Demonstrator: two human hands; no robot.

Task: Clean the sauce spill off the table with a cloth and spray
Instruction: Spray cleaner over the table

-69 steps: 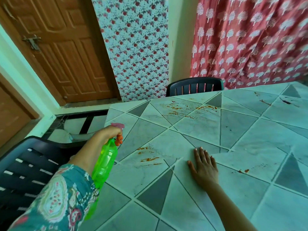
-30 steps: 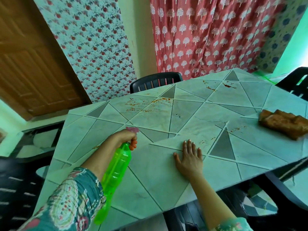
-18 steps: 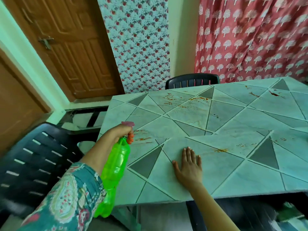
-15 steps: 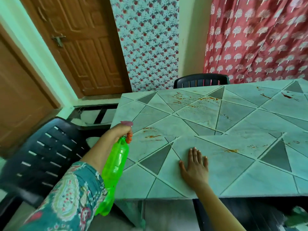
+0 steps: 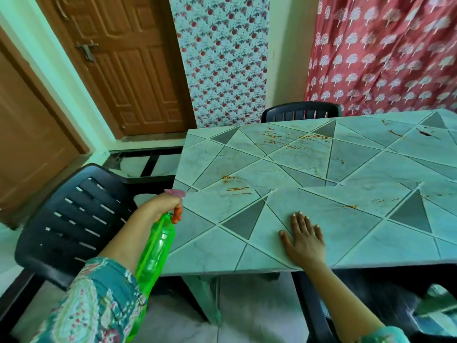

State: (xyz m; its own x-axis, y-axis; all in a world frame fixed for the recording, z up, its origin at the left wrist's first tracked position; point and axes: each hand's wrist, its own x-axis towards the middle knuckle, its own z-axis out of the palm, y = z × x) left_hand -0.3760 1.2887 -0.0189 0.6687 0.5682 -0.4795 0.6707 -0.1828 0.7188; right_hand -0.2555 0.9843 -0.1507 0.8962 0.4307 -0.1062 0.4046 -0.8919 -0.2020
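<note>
— While the left hand (image 5: 160,206) grips the green spray bottle (image 5: 154,251) at the table (image 5: 212,256) corner, nozzle aimed across the top, what is the right hand (image 5: 303,236) doing?

— Lying flat, fingers straight, on a bare tile beside it.

— Any sauce wiped yet?

— I judge not. Orange streaks (image 5: 238,188) sit just beyond the left hand, a speck (image 5: 351,206) beyond the right, wider smears (image 5: 296,139) farther off, dark marks (image 5: 424,133) farthest right. No cloth is in view; wiping is all left.
</note>
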